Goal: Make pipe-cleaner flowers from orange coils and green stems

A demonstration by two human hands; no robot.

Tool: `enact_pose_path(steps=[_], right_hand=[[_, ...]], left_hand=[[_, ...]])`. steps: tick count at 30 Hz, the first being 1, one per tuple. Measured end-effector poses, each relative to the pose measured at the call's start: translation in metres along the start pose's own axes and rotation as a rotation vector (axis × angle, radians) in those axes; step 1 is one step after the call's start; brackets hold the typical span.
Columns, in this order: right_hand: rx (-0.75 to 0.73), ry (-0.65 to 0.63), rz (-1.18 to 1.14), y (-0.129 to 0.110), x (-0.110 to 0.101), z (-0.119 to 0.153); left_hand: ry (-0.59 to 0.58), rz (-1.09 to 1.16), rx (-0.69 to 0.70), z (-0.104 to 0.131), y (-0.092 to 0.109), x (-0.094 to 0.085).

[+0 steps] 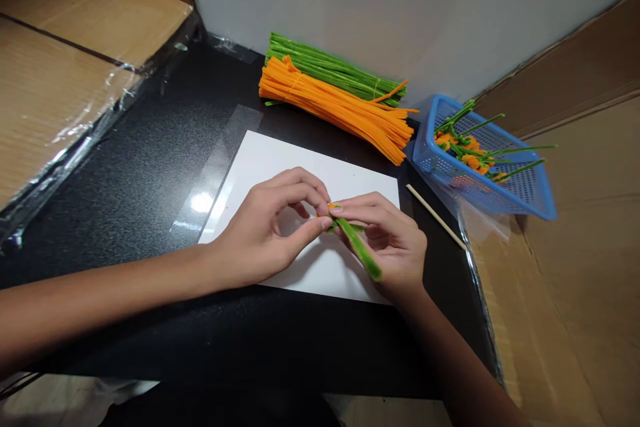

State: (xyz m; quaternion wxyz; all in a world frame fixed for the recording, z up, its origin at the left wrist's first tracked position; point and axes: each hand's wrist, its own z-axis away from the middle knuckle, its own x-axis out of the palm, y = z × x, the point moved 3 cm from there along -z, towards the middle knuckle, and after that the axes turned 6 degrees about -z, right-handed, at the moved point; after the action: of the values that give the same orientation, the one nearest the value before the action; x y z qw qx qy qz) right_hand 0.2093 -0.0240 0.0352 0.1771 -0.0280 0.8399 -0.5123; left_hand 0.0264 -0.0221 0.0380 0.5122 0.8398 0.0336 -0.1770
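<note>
My left hand and my right hand meet above a white sheet on the black table. Between their fingertips is a small pipe cleaner piece, mostly hidden, with a bit of orange showing. Its green pipe cleaner stem sticks out toward me, over the right palm. My left thumb and index finger pinch it from the left. The right thumb and fingers are closed on it from the other side.
Behind the sheet lie bundles of orange pipe cleaners and green pipe cleaners, against the wall. A blue basket at the right holds several orange-and-green pipe cleaner flowers. A thin wooden stick lies beside the sheet. Cardboard borders the table.
</note>
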Motion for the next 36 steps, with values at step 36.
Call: enact_pose_path(steps=[36], right_hand=[[0.082, 0.029, -0.095, 0.004, -0.001, 0.0]], left_hand=[[-0.112, -0.061, 0.178, 0.0, -0.004, 0.002]])
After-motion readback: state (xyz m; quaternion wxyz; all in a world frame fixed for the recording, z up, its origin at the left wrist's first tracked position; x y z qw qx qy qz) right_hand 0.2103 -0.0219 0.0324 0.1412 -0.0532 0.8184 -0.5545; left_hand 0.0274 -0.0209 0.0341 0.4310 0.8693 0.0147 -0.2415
